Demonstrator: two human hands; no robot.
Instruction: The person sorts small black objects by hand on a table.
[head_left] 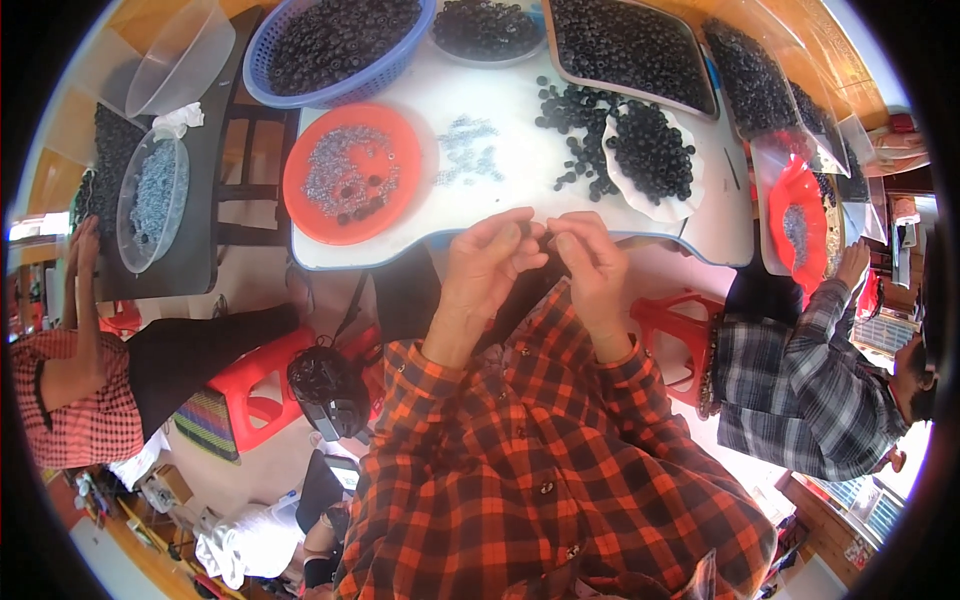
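My left hand (485, 258) and my right hand (592, 268) meet in front of my chest, just off the near edge of the white table. Both are closed, thumb against finger, on a small dark piece (541, 232) between the fingertips; its exact shape is too small to make out. Beyond my right hand, small black round parts (648, 150) are heaped on a white wavy-rimmed plate (672, 212), with loose black parts (580, 130) beside it. Left of my hands, an orange plate (300, 205) holds pale translucent rings (340, 160) and several dark pieces. More pale rings (468, 150) lie on the table.
A blue basket (375, 85), a round tub (490, 50) and a tray (560, 75), all with black parts, line the table's far side. One person works at the left beside a clear oval tub (130, 235), another at the right by a red wavy-rimmed plate (785, 215). Red stools (255, 395) stand nearby.
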